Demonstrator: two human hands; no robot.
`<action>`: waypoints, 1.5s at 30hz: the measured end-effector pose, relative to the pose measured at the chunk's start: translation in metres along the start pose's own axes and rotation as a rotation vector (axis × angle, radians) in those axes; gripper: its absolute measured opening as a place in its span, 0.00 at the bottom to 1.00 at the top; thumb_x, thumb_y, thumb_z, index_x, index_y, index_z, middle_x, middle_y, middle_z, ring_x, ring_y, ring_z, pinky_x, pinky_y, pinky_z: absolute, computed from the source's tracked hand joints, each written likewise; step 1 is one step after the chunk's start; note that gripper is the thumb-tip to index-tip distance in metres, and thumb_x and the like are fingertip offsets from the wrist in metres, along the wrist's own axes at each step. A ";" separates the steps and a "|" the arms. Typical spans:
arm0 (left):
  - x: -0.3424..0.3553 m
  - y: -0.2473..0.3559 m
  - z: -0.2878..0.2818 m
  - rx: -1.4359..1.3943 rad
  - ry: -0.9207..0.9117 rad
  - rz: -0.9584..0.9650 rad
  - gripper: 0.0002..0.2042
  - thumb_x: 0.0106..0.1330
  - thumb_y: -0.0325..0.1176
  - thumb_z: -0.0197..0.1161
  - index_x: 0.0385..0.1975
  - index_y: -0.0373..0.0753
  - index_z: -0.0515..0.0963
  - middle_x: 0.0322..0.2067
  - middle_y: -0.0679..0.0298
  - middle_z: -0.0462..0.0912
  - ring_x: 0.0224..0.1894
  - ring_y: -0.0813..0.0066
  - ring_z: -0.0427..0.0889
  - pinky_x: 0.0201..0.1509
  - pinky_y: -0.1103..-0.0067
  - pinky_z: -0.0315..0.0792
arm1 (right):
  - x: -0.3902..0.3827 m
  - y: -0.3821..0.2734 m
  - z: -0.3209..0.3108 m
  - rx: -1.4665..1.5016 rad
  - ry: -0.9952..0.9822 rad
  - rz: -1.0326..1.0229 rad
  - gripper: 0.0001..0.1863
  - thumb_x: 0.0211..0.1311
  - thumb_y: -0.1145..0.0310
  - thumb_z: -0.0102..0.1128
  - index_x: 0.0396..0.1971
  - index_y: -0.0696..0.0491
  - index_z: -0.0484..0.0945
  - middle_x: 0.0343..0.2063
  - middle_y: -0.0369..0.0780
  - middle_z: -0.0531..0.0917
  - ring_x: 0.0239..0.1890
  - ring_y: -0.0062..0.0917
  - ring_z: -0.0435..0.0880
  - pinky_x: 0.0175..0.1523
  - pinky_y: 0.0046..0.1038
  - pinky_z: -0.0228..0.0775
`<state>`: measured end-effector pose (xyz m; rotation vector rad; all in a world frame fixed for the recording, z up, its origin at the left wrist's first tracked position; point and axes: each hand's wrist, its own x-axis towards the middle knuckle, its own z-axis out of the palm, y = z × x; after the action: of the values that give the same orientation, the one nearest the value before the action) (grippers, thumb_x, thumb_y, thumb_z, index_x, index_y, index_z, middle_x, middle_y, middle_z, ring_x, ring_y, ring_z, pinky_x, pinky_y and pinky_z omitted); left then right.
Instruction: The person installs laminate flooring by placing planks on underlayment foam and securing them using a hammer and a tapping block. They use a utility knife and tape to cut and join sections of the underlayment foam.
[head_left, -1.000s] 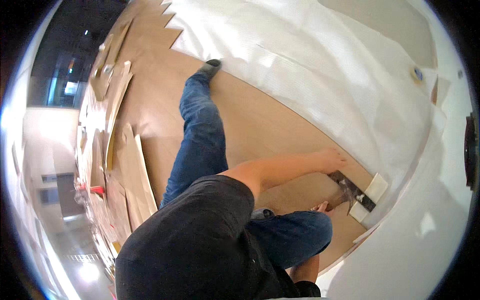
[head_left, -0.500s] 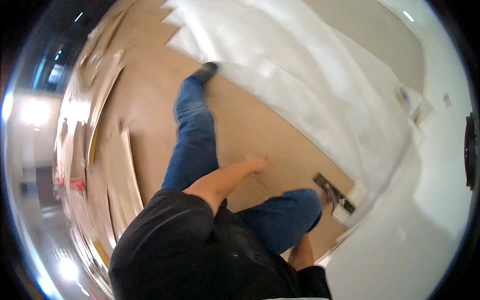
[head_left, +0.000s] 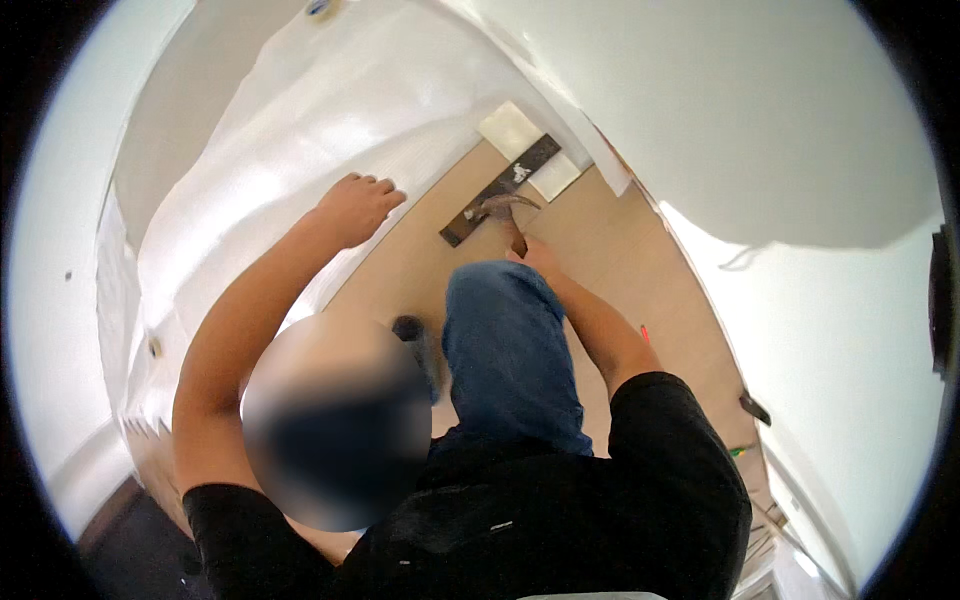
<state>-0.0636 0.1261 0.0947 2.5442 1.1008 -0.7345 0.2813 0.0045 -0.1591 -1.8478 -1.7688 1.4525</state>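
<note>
My right hand (head_left: 538,256) is closed round the handle of a claw hammer (head_left: 505,205), just beyond my bent knee. The hammer's head lies over or against a dark flat metal bar (head_left: 472,219) with pale scuffs. That bar slants across the tan wood-look floor boards (head_left: 420,235), and its far end crosses a white block or pad (head_left: 508,127) near the wall. My left hand (head_left: 360,208) rests palm down, fingers loosely bent, on the white sheeting (head_left: 300,130) by the boards' edge. It holds nothing.
A white wall (head_left: 780,150) rises along the right side. A roll of tape (head_left: 320,9) lies at the far left. Near the right wall are a small red item (head_left: 645,334) and a dark object (head_left: 755,408). My blue-jeaned knee (head_left: 510,340) stands between my arms.
The view has swung round toward the wall. My left hand has gone from above the boards to the white sheeting. My right hand, hidden behind the knee before, now shows on the hammer.
</note>
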 end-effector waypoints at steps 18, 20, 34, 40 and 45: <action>0.364 0.041 0.121 -0.389 0.727 0.487 0.20 0.78 0.41 0.54 0.66 0.44 0.72 0.66 0.60 0.73 0.69 0.56 0.68 0.76 0.60 0.59 | -0.114 -0.090 -0.116 -0.050 -0.106 0.166 0.16 0.65 0.62 0.64 0.41 0.60 0.79 0.28 0.50 0.83 0.27 0.41 0.84 0.34 0.40 0.75; 0.364 0.052 0.112 -0.335 0.706 0.462 0.20 0.78 0.42 0.55 0.66 0.44 0.72 0.65 0.60 0.74 0.69 0.56 0.69 0.76 0.60 0.59 | -0.090 -0.081 -0.083 -0.002 -0.002 0.325 0.17 0.67 0.62 0.62 0.43 0.62 0.78 0.27 0.50 0.82 0.26 0.39 0.83 0.33 0.39 0.75; 0.356 0.034 0.104 -0.186 0.615 0.404 0.24 0.78 0.47 0.54 0.69 0.45 0.67 0.67 0.56 0.69 0.70 0.52 0.66 0.77 0.56 0.56 | -0.009 -0.113 0.000 0.231 -0.053 0.591 0.22 0.66 0.62 0.61 0.52 0.63 0.75 0.39 0.53 0.86 0.43 0.46 0.86 0.50 0.45 0.79; 0.335 0.016 0.085 -0.193 0.476 0.349 0.46 0.62 0.59 0.69 0.76 0.45 0.57 0.75 0.58 0.61 0.77 0.57 0.58 0.82 0.57 0.48 | -0.037 -0.016 -0.075 -0.008 0.094 0.515 0.19 0.63 0.65 0.63 0.48 0.60 0.71 0.26 0.45 0.80 0.21 0.29 0.82 0.25 0.35 0.78; 0.313 -0.037 0.037 0.170 0.293 0.437 0.59 0.47 0.58 0.80 0.78 0.45 0.53 0.77 0.60 0.59 0.79 0.65 0.56 0.84 0.59 0.42 | -0.035 0.040 -0.094 -0.649 -0.073 0.326 0.27 0.60 0.61 0.67 0.54 0.60 0.72 0.39 0.58 0.85 0.41 0.50 0.87 0.46 0.47 0.81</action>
<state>0.0786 0.3227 -0.1101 2.9584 0.5289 -0.3622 0.3832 0.0077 -0.1242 -2.5179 -2.2469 1.1149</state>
